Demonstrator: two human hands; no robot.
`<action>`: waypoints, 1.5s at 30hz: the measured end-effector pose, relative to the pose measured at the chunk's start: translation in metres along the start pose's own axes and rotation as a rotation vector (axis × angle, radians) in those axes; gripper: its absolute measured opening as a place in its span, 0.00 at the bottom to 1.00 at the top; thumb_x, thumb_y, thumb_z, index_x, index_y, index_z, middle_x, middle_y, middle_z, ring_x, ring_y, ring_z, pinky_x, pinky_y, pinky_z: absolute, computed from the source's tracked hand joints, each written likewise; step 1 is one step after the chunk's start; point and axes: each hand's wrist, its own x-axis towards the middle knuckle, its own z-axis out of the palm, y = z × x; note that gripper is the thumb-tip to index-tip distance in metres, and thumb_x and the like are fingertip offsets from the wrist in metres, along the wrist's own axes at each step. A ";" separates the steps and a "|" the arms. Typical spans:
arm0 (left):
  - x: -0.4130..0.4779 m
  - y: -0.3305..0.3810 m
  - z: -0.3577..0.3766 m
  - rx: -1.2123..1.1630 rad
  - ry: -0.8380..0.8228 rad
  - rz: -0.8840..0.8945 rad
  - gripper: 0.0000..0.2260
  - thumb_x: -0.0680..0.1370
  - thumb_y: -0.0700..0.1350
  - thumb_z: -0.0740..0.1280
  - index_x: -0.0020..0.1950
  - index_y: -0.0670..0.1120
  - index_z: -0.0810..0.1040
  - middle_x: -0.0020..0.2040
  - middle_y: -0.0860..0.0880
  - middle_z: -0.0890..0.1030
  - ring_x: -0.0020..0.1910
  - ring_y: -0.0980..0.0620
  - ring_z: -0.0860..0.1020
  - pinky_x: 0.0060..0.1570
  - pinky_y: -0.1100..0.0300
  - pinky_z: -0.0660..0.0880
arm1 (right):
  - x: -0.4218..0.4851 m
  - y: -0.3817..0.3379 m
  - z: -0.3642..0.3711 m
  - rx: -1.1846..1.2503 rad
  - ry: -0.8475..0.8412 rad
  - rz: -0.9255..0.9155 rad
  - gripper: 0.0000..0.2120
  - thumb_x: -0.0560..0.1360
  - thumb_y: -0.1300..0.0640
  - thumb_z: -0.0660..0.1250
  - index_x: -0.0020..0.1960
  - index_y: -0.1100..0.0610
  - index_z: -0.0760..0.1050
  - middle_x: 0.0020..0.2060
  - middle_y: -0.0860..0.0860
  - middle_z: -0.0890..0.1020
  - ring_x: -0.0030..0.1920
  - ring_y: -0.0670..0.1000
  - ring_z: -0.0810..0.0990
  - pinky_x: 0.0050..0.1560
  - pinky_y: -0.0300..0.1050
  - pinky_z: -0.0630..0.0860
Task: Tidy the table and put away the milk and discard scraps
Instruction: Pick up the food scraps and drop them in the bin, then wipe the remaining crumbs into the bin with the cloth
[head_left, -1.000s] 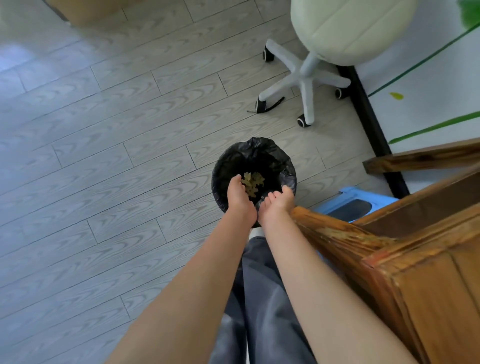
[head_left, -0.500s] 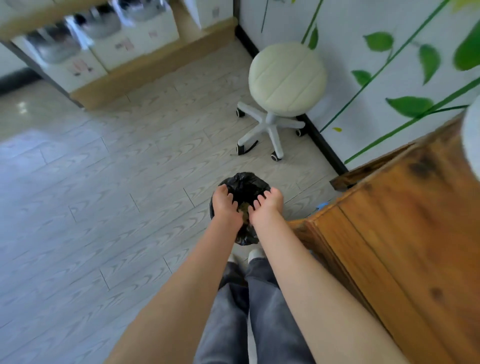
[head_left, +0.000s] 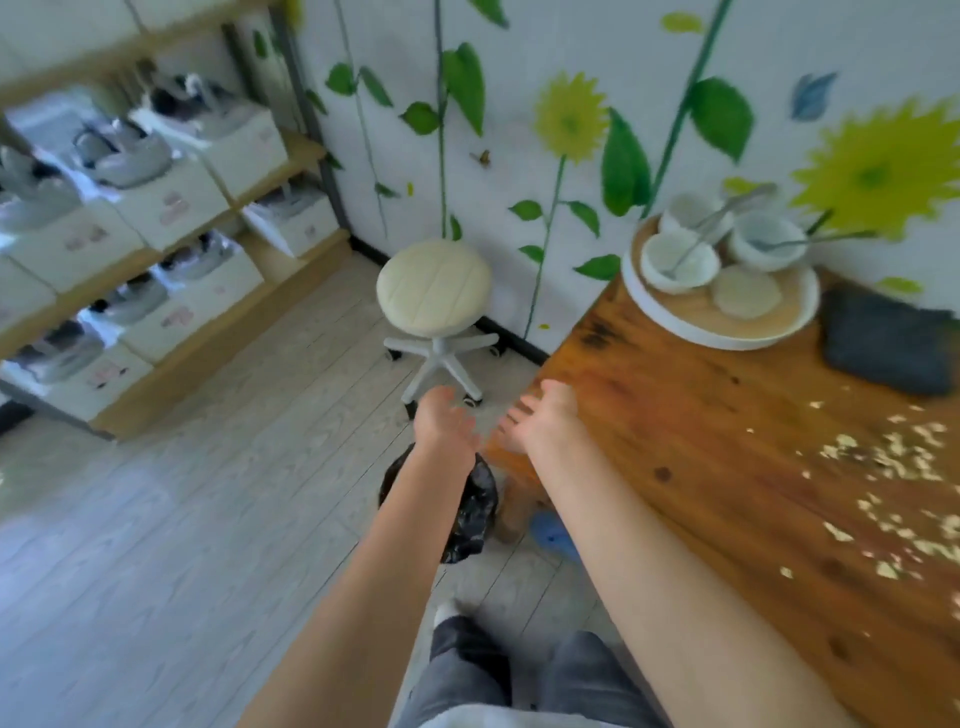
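White wall painted with green vines and yellow sunflowers backs the scene, and grey plank flooring runs beneath. On the right stands the wooden table (head_left: 701, 426), its near part strewn with pale scraps (head_left: 893, 457) that lie loose on the bare wood. At the table's far end a round tray (head_left: 727, 338) holds white bowls (head_left: 678, 260) with spoons in them, and a dark cloth (head_left: 888, 343) lies just beside the tray. A cream stool (head_left: 434, 288) on white castor legs stands by the wall, near the table's corner. Wooden shelves (head_left: 291, 156) on the left carry white boxes, too blurred to read.

The bin (head_left: 475, 506), lined with a black bag, sits on the floor at the table's corner, and the left forearm crosses in front of it and hides most of it. Something blue (head_left: 553, 535) lies under the table edge.

The left hand (head_left: 444, 421) and the right hand (head_left: 540, 415) are held apart with a small gap between them, fingers loose and spread, holding nothing. The right hand is at the table's corner.

Half a second ago both hands were close together, low over the bin's mouth. Now they have risen and parted, and the view has lifted from the floor to the table top and wall.
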 end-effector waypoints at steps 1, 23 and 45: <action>-0.010 -0.008 0.015 0.022 -0.044 0.012 0.20 0.82 0.43 0.53 0.74 0.43 0.60 0.75 0.42 0.62 0.72 0.44 0.64 0.68 0.50 0.63 | -0.008 -0.013 -0.010 0.032 -0.010 -0.018 0.22 0.81 0.51 0.49 0.72 0.61 0.62 0.70 0.58 0.66 0.71 0.58 0.65 0.69 0.53 0.61; -0.178 -0.293 0.274 0.174 -0.355 -0.048 0.18 0.81 0.42 0.54 0.71 0.43 0.64 0.72 0.44 0.67 0.69 0.45 0.69 0.68 0.50 0.67 | -0.081 -0.250 -0.353 0.458 0.106 -0.352 0.21 0.79 0.55 0.53 0.69 0.61 0.68 0.68 0.60 0.69 0.68 0.58 0.69 0.68 0.56 0.63; -0.003 -0.267 0.408 1.221 -0.568 0.418 0.31 0.75 0.38 0.68 0.75 0.46 0.59 0.72 0.46 0.68 0.69 0.47 0.69 0.66 0.52 0.69 | 0.080 -0.355 -0.347 -0.711 0.382 -0.733 0.33 0.75 0.65 0.63 0.75 0.52 0.55 0.74 0.51 0.61 0.73 0.51 0.61 0.68 0.47 0.64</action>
